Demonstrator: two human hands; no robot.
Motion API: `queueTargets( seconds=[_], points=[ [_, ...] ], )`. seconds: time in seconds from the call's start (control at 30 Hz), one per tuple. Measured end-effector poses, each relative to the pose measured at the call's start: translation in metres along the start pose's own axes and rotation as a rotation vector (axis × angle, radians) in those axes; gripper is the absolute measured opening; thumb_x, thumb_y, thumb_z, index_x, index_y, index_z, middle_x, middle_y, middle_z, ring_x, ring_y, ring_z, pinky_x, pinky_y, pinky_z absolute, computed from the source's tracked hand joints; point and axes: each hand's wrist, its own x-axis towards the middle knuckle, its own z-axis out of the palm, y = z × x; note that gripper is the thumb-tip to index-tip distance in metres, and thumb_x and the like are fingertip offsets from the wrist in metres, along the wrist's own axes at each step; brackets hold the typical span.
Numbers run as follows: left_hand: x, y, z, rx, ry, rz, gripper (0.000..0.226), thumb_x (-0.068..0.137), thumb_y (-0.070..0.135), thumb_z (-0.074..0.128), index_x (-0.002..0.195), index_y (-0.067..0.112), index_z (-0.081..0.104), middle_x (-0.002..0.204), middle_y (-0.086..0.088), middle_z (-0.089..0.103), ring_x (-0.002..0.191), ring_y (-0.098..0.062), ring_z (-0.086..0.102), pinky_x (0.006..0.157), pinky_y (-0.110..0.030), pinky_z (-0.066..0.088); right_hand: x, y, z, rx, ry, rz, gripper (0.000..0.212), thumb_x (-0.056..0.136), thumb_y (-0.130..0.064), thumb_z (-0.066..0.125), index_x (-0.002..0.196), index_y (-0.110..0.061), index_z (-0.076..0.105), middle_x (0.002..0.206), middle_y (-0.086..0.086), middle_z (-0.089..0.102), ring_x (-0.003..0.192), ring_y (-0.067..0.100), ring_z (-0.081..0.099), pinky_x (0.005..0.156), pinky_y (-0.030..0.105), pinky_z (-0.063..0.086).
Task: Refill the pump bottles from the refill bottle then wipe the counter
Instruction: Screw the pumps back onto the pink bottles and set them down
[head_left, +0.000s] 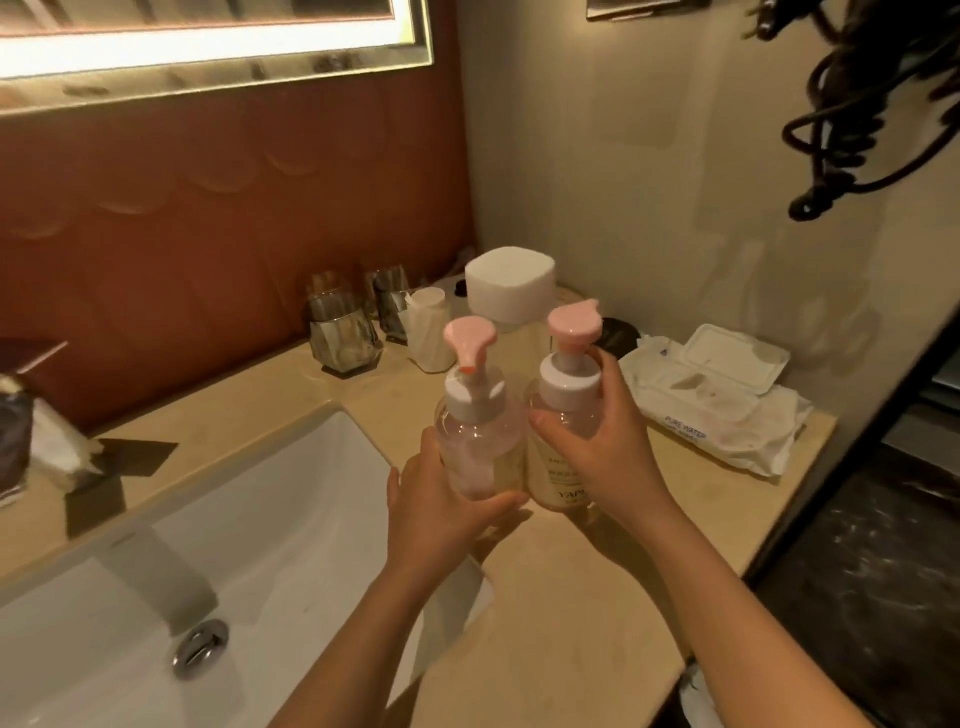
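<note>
While the left grip (441, 512) curls round the left bottle (478, 447) and the right grip (605, 449) clamps the right bottle (563, 415), these two pump bottles touch, over the desk (571, 613). One refill bottle (511, 291) stands just behind; two glasses (340, 338) and one wipes pack (717, 395) lie farther out.

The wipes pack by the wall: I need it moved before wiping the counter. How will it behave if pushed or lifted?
The wipes pack looks soft-sided, so it would probably sag when lifted. It lies on a white cloth, so a push may drag that along. Its lid stands open and could flap.
</note>
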Motion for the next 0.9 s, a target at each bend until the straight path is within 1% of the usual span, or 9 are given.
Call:
queueTargets(
  seconds=[0.07, 0.17, 0.3, 0.37, 0.43, 0.53, 0.63, 0.73, 0.9],
  points=[
    [0.005, 0.003, -0.004, 0.061, -0.009, -0.056, 0.094, 0.046, 0.076, 0.068, 0.125, 0.048, 0.026, 0.122, 0.018, 0.054, 0.119, -0.017, 0.052, 0.105, -0.055, 0.035, 0.006, -0.003, 0.0, -0.005, -0.031, 0.045, 0.072, 0.076, -0.027, 0.074, 0.133, -0.041, 0.031, 0.13, -0.017, 0.045, 0.117, -0.001, 0.045, 0.087, 0.018, 0.04],
    [0.003, 0.011, -0.008, 0.182, -0.058, -0.132, 0.098, 0.059, 0.069, 0.072, 0.138, 0.039, 0.023, 0.14, 0.012, 0.046, 0.135, -0.022, 0.036, 0.114, -0.06, 0.011, 0.008, -0.005, -0.001, 0.001, -0.065, 0.105, 0.073, 0.077, -0.026, 0.074, 0.135, -0.039, 0.033, 0.132, -0.016, 0.046, 0.119, 0.001, 0.045, 0.09, 0.022, 0.041],
    [-0.001, 0.028, -0.019, 0.196, -0.153, -0.267, 0.105, 0.061, 0.062, 0.075, 0.144, 0.044, 0.013, 0.152, 0.008, 0.032, 0.145, -0.029, 0.014, 0.111, -0.064, -0.006, 0.006, -0.012, -0.002, 0.031, -0.077, 0.17, 0.07, 0.078, -0.027, 0.074, 0.134, -0.04, 0.034, 0.13, -0.015, 0.048, 0.117, -0.001, 0.047, 0.086, 0.019, 0.042],
    [-0.001, 0.034, -0.026, 0.179, -0.257, -0.348, 0.122, 0.053, 0.062, 0.079, 0.146, 0.044, 0.003, 0.153, 0.008, 0.029, 0.144, -0.03, 0.017, 0.111, -0.063, 0.002, 0.004, -0.017, -0.002, 0.043, -0.077, 0.199, 0.069, 0.079, -0.026, 0.073, 0.132, -0.041, 0.032, 0.132, -0.012, 0.046, 0.118, -0.002, 0.046, 0.086, 0.017, 0.041],
    [0.001, 0.035, -0.034, 0.055, -0.328, -0.371, 0.134, 0.04, 0.068, 0.081, 0.146, 0.041, 0.003, 0.148, 0.007, 0.036, 0.137, -0.027, 0.034, 0.11, -0.057, 0.028, 0.003, -0.022, -0.003, 0.039, -0.079, 0.223, 0.07, 0.079, -0.026, 0.073, 0.132, -0.042, 0.03, 0.134, -0.01, 0.044, 0.119, 0.0, 0.045, 0.089, 0.019, 0.042],
    [-0.001, 0.052, -0.05, -0.114, -0.311, -0.327, 0.099, 0.057, 0.05, 0.086, 0.134, 0.035, 0.026, 0.129, 0.019, 0.044, 0.119, -0.01, 0.046, 0.097, -0.032, 0.044, 0.003, -0.024, -0.005, 0.005, -0.085, 0.242, 0.072, 0.078, -0.029, 0.073, 0.135, -0.039, 0.03, 0.136, -0.006, 0.042, 0.122, 0.008, 0.045, 0.095, 0.03, 0.043],
    [0.001, 0.08, -0.063, -0.198, -0.211, -0.233, 0.06, 0.079, 0.021, 0.076, 0.115, 0.041, 0.032, 0.102, 0.035, 0.04, 0.089, 0.017, 0.049, 0.069, 0.002, 0.037, 0.002, -0.026, -0.004, -0.017, -0.068, 0.259, 0.074, 0.075, -0.033, 0.075, 0.135, -0.036, 0.032, 0.135, -0.006, 0.044, 0.121, 0.01, 0.045, 0.09, 0.028, 0.042],
    [0.003, 0.092, -0.06, -0.231, -0.199, -0.187, 0.047, 0.083, 0.02, 0.072, 0.108, 0.046, 0.041, 0.101, 0.036, 0.044, 0.081, 0.031, 0.046, 0.065, 0.006, 0.036, -0.002, -0.027, -0.004, -0.003, -0.019, 0.269, 0.07, 0.07, -0.033, 0.079, 0.127, -0.038, 0.04, 0.129, -0.008, 0.05, 0.116, 0.01, 0.05, 0.083, 0.025, 0.044],
    [0.004, 0.089, -0.052, -0.327, -0.066, -0.239, 0.043, 0.084, 0.021, 0.07, 0.117, 0.034, 0.045, 0.111, 0.019, 0.052, 0.088, 0.017, 0.048, 0.067, 0.002, 0.038, -0.012, -0.032, 0.001, 0.02, 0.024, 0.268, 0.059, 0.065, -0.035, 0.081, 0.104, -0.058, 0.042, 0.12, -0.011, 0.055, 0.11, 0.012, 0.054, 0.086, 0.037, 0.047]
  ],
)
